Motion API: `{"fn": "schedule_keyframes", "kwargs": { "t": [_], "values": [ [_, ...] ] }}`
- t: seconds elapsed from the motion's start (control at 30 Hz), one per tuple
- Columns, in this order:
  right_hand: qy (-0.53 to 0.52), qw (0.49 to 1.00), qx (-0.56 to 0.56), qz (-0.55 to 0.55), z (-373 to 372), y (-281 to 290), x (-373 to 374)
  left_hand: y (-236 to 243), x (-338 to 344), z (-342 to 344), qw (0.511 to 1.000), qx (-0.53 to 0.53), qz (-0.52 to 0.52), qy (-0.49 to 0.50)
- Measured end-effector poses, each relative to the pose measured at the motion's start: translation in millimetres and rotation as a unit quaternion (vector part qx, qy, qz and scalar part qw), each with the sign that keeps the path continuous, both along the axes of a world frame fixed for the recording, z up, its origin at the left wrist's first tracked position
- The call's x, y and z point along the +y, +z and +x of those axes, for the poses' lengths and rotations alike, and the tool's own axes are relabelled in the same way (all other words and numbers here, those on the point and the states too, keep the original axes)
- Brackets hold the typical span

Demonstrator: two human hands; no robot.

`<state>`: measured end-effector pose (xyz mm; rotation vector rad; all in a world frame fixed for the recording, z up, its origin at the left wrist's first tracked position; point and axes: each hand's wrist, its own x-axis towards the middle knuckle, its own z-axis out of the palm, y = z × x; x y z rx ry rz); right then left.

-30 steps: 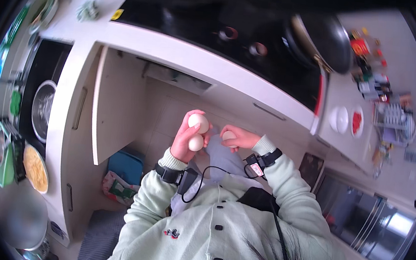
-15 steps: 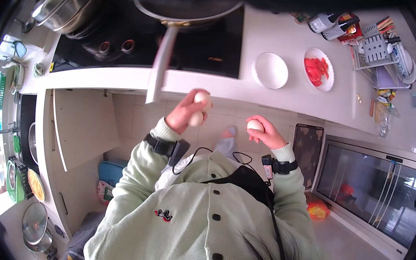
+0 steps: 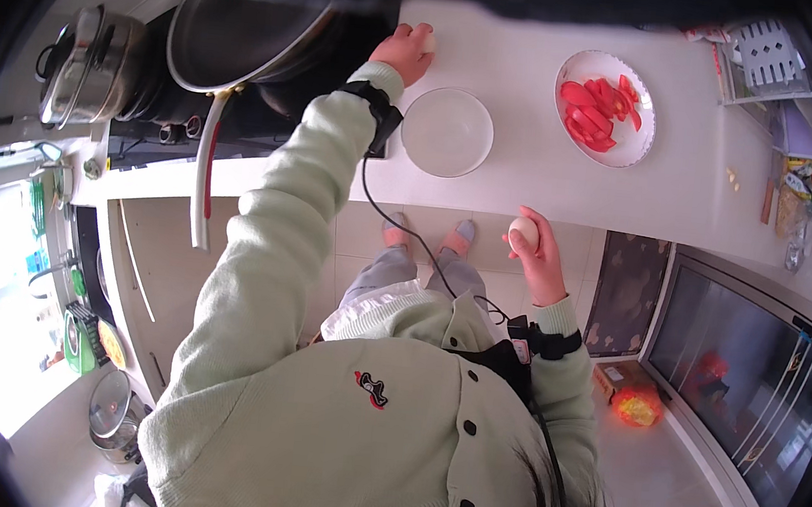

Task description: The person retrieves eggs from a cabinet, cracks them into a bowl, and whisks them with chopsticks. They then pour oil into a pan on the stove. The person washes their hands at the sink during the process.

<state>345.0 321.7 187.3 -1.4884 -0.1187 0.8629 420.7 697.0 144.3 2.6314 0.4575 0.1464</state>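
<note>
Clasping an egg (image 3: 523,233) in the right hand (image 3: 544,259), with fingers wrapped around it, on the near right side of the white bowl (image 3: 447,132). Seeing red slices (image 3: 589,125) on a white plate (image 3: 637,145) right of the bowl. Bending the left hand (image 3: 405,54) against a pale rounded thing (image 3: 429,43) beyond the bowl's far left rim, leaving unclear whether clamped or merely touching. Seeing a pan (image 3: 236,37) farther left of the bowl.

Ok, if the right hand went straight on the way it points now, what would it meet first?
Probably the front edge of the white countertop, just ahead of the right hand and its egg. Height is unclear from this view; if higher, it may clear that edge.
</note>
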Motion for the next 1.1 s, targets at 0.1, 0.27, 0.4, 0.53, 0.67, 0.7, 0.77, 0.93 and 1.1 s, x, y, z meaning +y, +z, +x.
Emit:
{"fn": "schedule_keyframes", "kwargs": {
  "t": [0.1,0.27,0.4,0.53,0.67,0.7,0.77,0.93,1.1],
  "values": [
    [-0.012,1.0,0.002,-0.002,8.3,-5.4,0.8,-9.7,3.8,21.5,0.996,0.022,0.037,-0.075],
    [-0.079,0.997,-0.002,-0.007,20.5,-11.9,10.5,-37.2,19.4,43.8,0.992,-0.023,0.074,-0.101],
    [-0.095,0.992,-0.074,-0.022,22.1,-17.6,17.6,-65.4,48.7,56.9,0.98,-0.03,0.183,-0.079],
    [-0.143,0.989,-0.032,0.016,19.6,-19.1,15.8,-76.6,48.0,65.2,0.966,-0.098,0.236,-0.031],
    [-0.176,0.984,-0.003,0.022,24.8,-14.2,14.7,-48.7,23.6,61.9,0.984,-0.017,0.174,-0.018],
    [-0.169,0.986,-0.011,0.013,29.4,-13.8,16.1,-38.8,19.4,59.7,0.986,0.005,0.165,-0.005],
    [-0.129,0.99,0.007,0.047,41.5,-15.7,22.3,-21.3,18.6,54.4,0.99,0.014,0.135,0.023],
    [-0.052,0.991,0.058,0.111,46.4,-33.8,40.4,-29.5,44.7,45.9,0.982,-0.046,0.184,0.021],
    [-0.054,0.961,0.22,0.162,-0.4,-48.2,43.5,-55.2,68.0,19.4,0.894,-0.053,0.444,-0.029]
  ]
}}
